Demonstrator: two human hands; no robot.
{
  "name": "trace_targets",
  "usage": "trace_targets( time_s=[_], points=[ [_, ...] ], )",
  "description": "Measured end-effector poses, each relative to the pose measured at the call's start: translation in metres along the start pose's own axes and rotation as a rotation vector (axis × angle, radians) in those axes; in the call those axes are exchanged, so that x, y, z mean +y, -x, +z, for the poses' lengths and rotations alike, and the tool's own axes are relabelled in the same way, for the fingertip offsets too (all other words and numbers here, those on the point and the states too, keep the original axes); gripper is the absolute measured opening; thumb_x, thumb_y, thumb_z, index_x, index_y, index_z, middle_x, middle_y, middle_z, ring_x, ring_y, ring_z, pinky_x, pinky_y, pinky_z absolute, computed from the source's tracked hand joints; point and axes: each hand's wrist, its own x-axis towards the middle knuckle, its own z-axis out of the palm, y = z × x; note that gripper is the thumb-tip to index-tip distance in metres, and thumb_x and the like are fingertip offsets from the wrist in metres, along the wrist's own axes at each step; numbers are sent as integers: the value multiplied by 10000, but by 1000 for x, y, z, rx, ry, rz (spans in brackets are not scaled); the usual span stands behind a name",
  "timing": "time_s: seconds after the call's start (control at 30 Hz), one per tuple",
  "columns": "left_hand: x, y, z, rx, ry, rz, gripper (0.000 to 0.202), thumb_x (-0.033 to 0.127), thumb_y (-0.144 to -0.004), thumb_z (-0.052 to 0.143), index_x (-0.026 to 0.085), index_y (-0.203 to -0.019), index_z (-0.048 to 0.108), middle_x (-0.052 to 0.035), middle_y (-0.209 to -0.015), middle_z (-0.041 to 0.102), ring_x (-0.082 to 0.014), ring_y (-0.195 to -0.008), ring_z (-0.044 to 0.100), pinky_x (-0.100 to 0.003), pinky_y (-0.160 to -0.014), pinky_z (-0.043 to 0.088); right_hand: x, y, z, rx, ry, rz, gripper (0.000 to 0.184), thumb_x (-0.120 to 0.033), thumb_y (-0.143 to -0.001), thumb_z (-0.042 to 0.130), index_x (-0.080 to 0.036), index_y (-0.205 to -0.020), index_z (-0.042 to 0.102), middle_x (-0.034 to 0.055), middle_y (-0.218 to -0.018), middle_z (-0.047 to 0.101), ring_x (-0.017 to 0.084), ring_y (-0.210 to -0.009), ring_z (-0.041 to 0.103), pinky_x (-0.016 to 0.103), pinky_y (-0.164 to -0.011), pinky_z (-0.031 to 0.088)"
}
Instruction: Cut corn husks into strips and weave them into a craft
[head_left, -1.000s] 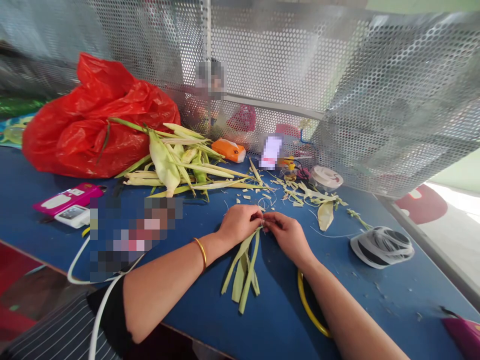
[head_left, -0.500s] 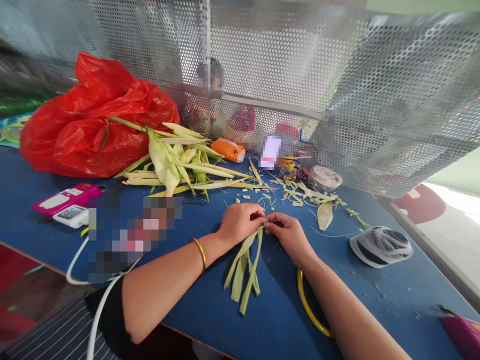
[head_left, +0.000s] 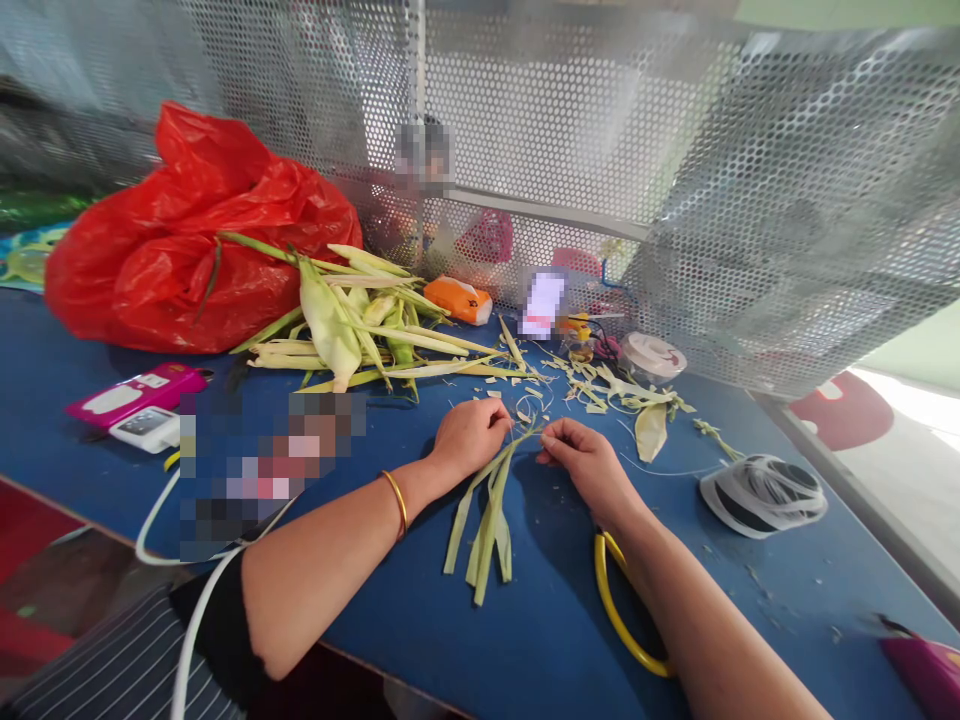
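Observation:
Over the blue table, a bundle of green corn husk strips (head_left: 489, 520) hangs between my hands, its gathered upper end close to my right fingertips and the loose ends splayed toward me. My left hand (head_left: 472, 437) is closed in a pinch left of the gathered end, and a faint thin thread shows at its fingertips. My right hand (head_left: 583, 462) pinches on the other side; the thread seems to run to it, though its fingers hide most of what they hold. A gold bangle (head_left: 395, 504) circles my left wrist.
Corn husks (head_left: 330, 325) lie piled before a red plastic bag (head_left: 187, 240). Husk scraps (head_left: 600, 385) and a tape roll (head_left: 652, 355) are beyond my hands. A thread spool (head_left: 763, 495) sits right, yellow-handled scissors (head_left: 626, 620) under my right forearm. A perforated metal screen (head_left: 540, 120) stands behind.
My hands have drawn apart, the left going left and the right slightly right. The husk bundle's gathered end now shows between them, and its loose ends have swung and risen slightly.

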Motion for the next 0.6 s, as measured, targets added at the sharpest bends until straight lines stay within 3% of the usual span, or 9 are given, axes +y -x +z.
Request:
trace_targets(
  time_s=[0.2,0.33,0.4,0.5,0.6],
  points=[
    [-1,-1,-1,-33,-110,-74,179,230,-824,519,206,-723,665,-28,-746,702,-185,-702,599,-279,-570,288,-6,4,3,-61,-96,-31,254,-432,-697,726,-208,-665,610,16,-699,664,183,-696,611,299,-648,421],
    [1,2,0,-39,-70,-81,181,241,-823,515,215,-723,663,-20,-733,693,-177,-675,588,-273,-563,296,-10,9,8,-86,-153,-113,231,-403,-753,704,-208,-665,618,54,-866,712,212,-874,638,316,-731,454],
    [1,2,0,-30,-30,-79,177,220,-812,515,213,-706,657,-16,-714,683,-167,-649,577,-269,-564,307,-12,11,9,-122,-187,-111,232,-402,-775,695,-203,-684,617,63,-920,723,203,-862,645,320,-738,462],
    [1,1,2,-10,122,-84,153,209,-793,535,202,-676,633,-4,-661,651,-148,-610,559,-260,-567,331,-12,12,9,-139,-264,-74,241,-418,-773,708,-194,-723,631,60,-973,721,169,-766,653,312,-711,467],
    [2,-1,4,-10,475,-171,132,253,-792,572,185,-684,605,9,-641,623,-121,-573,549,-239,-548,364,-11,11,9,-112,-333,-22,255,-435,-746,738,-194,-751,657,44,-910,718,161,-753,656,300,-704,466]
  ],
)
